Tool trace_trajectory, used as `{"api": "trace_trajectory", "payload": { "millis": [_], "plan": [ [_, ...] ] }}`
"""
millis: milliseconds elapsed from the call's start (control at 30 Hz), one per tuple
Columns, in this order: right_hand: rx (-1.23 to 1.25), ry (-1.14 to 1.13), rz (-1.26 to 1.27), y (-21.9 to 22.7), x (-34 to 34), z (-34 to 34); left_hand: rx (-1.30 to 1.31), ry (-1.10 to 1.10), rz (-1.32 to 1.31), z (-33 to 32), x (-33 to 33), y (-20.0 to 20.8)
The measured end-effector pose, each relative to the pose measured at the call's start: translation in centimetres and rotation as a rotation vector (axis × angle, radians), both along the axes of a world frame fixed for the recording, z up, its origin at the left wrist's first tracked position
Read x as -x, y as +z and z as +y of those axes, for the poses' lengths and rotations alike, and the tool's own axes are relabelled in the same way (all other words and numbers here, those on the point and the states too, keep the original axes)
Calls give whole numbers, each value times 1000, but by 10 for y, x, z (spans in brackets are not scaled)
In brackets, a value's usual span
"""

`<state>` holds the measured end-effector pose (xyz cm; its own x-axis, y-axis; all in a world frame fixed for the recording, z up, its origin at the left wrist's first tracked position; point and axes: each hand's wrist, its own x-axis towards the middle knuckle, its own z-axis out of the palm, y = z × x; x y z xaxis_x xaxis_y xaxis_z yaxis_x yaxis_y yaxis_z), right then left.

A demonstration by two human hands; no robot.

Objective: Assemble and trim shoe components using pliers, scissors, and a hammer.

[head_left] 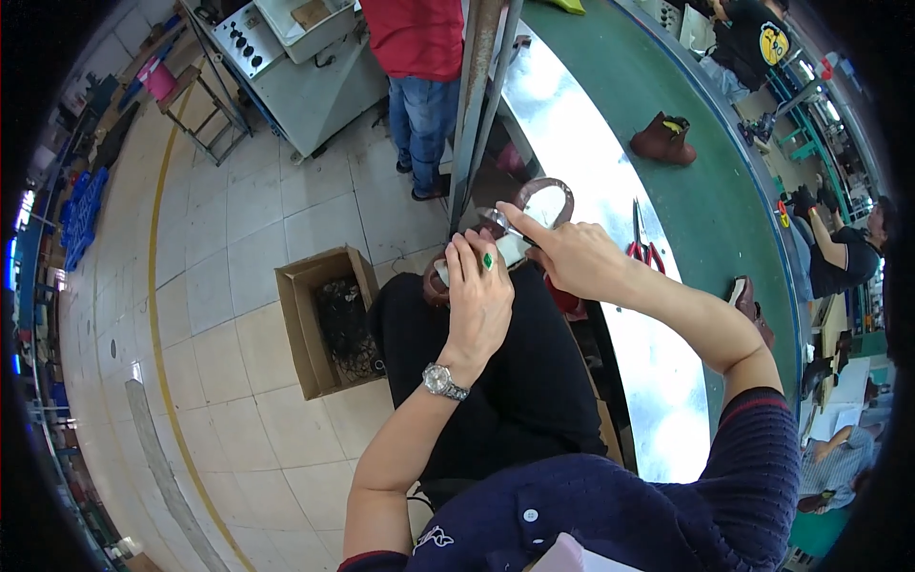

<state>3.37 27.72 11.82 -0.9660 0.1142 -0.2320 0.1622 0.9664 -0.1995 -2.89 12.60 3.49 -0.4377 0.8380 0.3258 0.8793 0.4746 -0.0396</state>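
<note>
A brown shoe [548, 205], its pale underside turned up, lies above my lap. My left hand [477, 296] is closed on its nearer end; a green ring shows on that hand and a watch [438, 379] on the wrist. From the right, my right hand [577, 255] reaches over the middle of the shoe, gripping a small shiny metal tool [502, 223] with the index finger stretched along it. The tool's head touches or hovers close to the shoe; which one I cannot tell, and its kind is unclear. Red-handled scissors [643, 246] rest on the metal bench beside my right forearm.
An open cardboard box [315, 348] with dark tangled scraps stands left of my knees. A metal post [474, 105] rises ahead, with a person in red [415, 43] behind. Shoes such as a brown boot [664, 141] sit on the green conveyor [610, 86]; other people work beyond.
</note>
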Motion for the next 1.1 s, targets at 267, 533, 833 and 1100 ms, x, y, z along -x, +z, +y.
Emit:
{"api": "trace_trajectory", "payload": {
  "millis": [267, 533, 833, 1100],
  "plan": [
    [92, -109, 17, -1, -3, -15, -303, -86, -213, -7, 6, -11],
    [120, -42, 191, -13, 3, -25, -141, 53, -260, -27, 15, 16],
    [167, -28, 198, -11, 4, -31, -318, -30, -327, -37, 16, 7],
    [148, -98, 188, -18, 0, -45, -397, -115, -359, -41, 24, 7]
  ]
}}
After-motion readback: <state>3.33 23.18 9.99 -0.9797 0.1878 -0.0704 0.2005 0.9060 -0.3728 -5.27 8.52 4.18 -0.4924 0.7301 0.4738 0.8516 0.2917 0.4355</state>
